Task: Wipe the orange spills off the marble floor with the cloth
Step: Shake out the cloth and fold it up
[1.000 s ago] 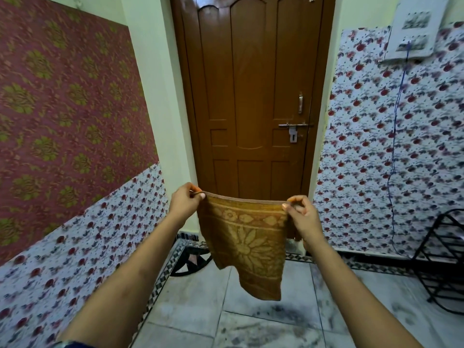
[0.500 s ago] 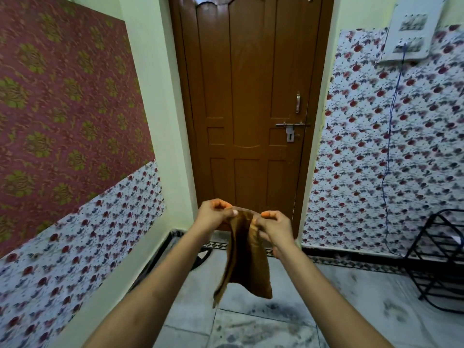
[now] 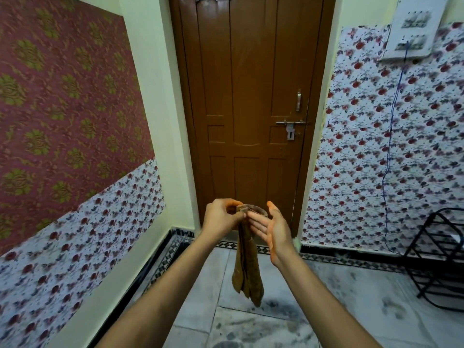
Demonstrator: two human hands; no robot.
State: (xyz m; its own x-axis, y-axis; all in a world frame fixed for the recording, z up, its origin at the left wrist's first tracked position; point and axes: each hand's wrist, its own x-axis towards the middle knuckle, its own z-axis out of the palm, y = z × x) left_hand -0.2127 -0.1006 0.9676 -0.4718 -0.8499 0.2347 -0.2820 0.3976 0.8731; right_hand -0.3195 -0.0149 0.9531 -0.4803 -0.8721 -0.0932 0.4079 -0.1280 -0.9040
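The cloth (image 3: 247, 257) hangs folded in mid-air before the door (image 3: 251, 96), well above the floor (image 3: 326, 297). The left hand (image 3: 221, 219) pinches its top edge from the left; the right hand (image 3: 272, 229) is just right of it, fingers straight and touching the fold near the top. The door stands straight ahead, between two walls. Its latch (image 3: 291, 123) is on its right side, with the handle (image 3: 298, 100) above that. On the right wall a switchboard (image 3: 411, 31) sits high up, and a cord (image 3: 391, 146) runs down from it. A rack (image 3: 437, 259) stands on the floor at far right, by that wall.
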